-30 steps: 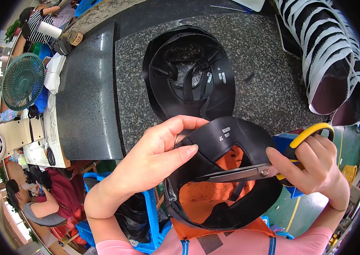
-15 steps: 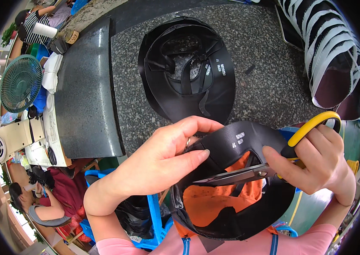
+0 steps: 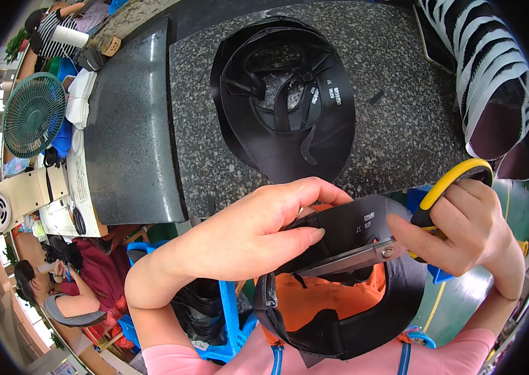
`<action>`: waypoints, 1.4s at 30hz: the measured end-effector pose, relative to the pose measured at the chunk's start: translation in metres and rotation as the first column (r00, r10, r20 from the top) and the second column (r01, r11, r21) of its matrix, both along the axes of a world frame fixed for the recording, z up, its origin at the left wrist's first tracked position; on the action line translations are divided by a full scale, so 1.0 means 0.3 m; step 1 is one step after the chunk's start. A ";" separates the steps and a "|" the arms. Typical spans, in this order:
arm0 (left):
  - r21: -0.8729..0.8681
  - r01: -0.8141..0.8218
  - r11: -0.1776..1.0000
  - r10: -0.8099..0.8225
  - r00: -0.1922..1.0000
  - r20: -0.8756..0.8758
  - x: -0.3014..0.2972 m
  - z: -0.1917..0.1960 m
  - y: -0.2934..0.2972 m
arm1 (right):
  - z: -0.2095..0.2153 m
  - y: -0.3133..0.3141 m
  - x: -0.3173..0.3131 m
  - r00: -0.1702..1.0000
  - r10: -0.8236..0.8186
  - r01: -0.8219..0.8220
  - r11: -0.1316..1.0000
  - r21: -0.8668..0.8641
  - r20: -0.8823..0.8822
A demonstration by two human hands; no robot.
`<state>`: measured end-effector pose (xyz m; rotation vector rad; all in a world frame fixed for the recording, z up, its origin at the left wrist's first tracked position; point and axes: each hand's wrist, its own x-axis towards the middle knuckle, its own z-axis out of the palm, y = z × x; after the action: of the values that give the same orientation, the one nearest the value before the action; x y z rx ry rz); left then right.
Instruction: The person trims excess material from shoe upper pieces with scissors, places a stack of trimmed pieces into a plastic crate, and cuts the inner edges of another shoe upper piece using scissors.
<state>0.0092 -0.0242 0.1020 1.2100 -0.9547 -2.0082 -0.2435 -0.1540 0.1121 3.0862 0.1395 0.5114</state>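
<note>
Black cap lining (image 3: 339, 231), pinched in left hand (image 3: 258, 234); right hand (image 3: 464, 231) clasps scissors (image 3: 364, 256), blades beside fingertips: nick risk.

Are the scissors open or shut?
Nearly shut: the scissors in the right hand show blades lying together as one narrow strip against the cap; no gap visible.

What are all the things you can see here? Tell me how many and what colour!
Cap piece: one, black with orange lining, held near the bottom middle.
Scissors: one pair, yellow handles, metal blades against the cap piece.
Cap pieces on table: a black stack, top middle.
Table: one, speckled grey stone.
Striped stack: black and white, top right.
Fan: one, green, left.
Crate: one, blue, under the table.
Other person: one, lower left.
Left hand: pinching the cap piece.
Right hand: holding the scissors.
</note>
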 end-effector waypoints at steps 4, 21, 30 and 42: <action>-0.083 0.037 0.996 -0.034 0.999 0.038 0.010 -0.011 0.006 | -0.014 -0.013 -0.008 0.997 0.074 -0.073 0.996 0.052 -0.018; -0.580 0.188 0.793 0.607 -0.168 0.776 0.263 -0.192 -0.200 | -0.213 0.040 0.023 0.895 -0.406 0.439 0.736 0.515 -0.183; -0.481 -0.701 0.526 0.826 0.556 0.092 0.146 -0.204 -0.056 | -0.241 0.088 0.105 0.910 -0.345 0.363 0.388 0.847 -0.232; -0.158 -0.903 0.399 0.823 0.428 -0.372 -0.085 -0.228 0.058 | -0.232 0.127 0.120 0.864 -0.497 0.450 0.683 0.575 -0.086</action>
<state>-0.0163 -0.0070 0.0336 0.9238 -0.3326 -1.0064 -0.2075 -0.1159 0.0426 3.4274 -0.9917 0.7517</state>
